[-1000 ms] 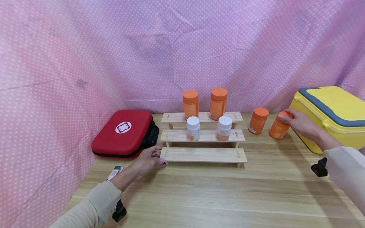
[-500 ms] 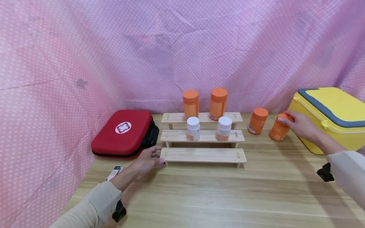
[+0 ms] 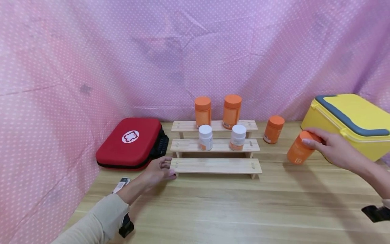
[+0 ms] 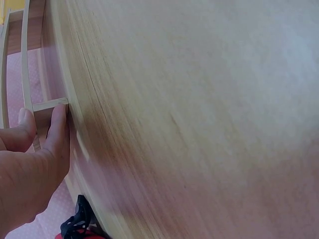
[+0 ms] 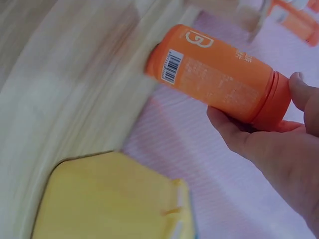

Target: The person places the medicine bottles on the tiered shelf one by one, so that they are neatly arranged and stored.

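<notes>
- Bench [image 3: 225,210]: beneath everything; a low, slow carry looks wisest.
- Box [image 3: 356,112]: yellow, just behind the right grip [image 3: 333,147]; worth steering clear of.
- Rack [image 3: 216,165]: left grip [image 3: 158,170] pinches its front left end; steadiness there should spare the four bottles [image 3: 206,138] on it.
- Right grip: clasps the cap [image 5: 273,104]; firm, I'd advise, without twisting.
- Held bottle [image 3: 298,150]: orange, tilted, right of the rack; whether its base touches the bench, I can't tell; best levelled.
</notes>
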Motion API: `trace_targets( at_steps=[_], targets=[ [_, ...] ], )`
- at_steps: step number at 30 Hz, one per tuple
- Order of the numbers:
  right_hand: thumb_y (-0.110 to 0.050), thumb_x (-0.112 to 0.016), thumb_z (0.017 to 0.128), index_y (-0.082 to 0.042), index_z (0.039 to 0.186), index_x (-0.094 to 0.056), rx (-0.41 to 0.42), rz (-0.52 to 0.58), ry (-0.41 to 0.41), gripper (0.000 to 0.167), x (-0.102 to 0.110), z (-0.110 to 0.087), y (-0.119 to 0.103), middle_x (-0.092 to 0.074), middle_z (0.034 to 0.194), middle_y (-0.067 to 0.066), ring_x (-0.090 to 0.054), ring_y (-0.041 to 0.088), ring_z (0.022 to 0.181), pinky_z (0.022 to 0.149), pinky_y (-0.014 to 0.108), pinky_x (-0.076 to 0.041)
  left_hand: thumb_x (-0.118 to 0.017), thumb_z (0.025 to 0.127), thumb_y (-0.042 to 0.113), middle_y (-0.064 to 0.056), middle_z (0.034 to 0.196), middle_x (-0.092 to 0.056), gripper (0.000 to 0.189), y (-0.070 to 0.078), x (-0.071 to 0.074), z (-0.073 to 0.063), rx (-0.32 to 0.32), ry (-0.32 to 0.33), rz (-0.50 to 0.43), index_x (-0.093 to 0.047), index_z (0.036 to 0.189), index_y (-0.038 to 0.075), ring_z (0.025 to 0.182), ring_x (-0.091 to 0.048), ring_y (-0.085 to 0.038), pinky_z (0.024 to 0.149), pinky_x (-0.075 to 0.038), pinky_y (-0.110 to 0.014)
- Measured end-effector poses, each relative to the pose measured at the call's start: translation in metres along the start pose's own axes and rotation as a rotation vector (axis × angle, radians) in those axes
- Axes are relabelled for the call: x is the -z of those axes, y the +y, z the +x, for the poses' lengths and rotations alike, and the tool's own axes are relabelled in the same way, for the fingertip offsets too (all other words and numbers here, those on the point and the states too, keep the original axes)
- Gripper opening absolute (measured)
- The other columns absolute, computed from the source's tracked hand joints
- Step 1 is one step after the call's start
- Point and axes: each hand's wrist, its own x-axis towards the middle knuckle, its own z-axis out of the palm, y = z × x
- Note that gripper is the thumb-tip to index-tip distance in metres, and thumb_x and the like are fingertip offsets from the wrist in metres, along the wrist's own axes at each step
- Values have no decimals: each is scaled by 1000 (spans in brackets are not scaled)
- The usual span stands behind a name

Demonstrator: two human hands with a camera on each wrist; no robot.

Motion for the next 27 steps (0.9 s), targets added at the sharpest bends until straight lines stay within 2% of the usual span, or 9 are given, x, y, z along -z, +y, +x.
trace_targets(
  at_steps=[3, 7, 9, 19, 24, 27],
  targets=[
    [-17, -66, 92, 2, 129, -55, 14, 32, -17, 43, 1, -9, -13, -64, 100, 8, -48, -5, 80, 62, 5, -39, -56, 86, -18, -26, 112, -56, 54, 0, 0, 0, 9, -9, -6, -38, 137, -9, 90, -63, -23, 85, -56, -44],
    [-12, -65, 92, -1, 131, -54, 44, 104, -40, 42, 1, -18, -29, -64, 101, -13, -52, -9, 87, 67, 3, -42, -55, 87, -18, -26, 112, -55, 55, 0, 0, 0, 17, -11, -7, -37, 138, -9, 92, -63, -23, 86, -56, -44],
    [-10, -65, 92, -2, 132, -54, 66, 131, -47, 43, 0, -21, -37, -63, 101, -18, -53, -9, 89, 70, 3, -43, -55, 87, -18, -26, 112, -55, 54, 0, 1, 0, 13, -9, -2, -38, 138, -9, 93, -63, -23, 86, -56, -45],
    [-9, -66, 91, -10, 133, -55, 164, 162, -74, 44, -8, -22, -83, -67, 104, -9, -59, -3, 90, 73, 6, -47, -56, 88, -16, -26, 112, -55, 54, 1, 2, -1, 1, -23, 7, -38, 138, -9, 94, -63, -23, 86, -56, -45],
    [-16, -65, 93, -13, 135, -55, 184, 168, -122, 44, -17, -12, -118, -66, 108, -2, -57, 4, 89, 71, 12, -49, -56, 87, -17, -26, 112, -56, 53, 1, 2, -1, -7, -18, 6, -39, 136, -10, 92, -64, -23, 85, -56, -44],
    [-21, -64, 94, -13, 136, -54, 179, 198, -164, 44, -26, -3, -140, -64, 105, -1, -55, 10, 86, 69, 19, -49, -55, 87, -18, -26, 111, -57, 52, 1, 1, -1, -12, -19, -3, -39, 135, -11, 90, -64, -22, 85, -56, -45]
  ],
)
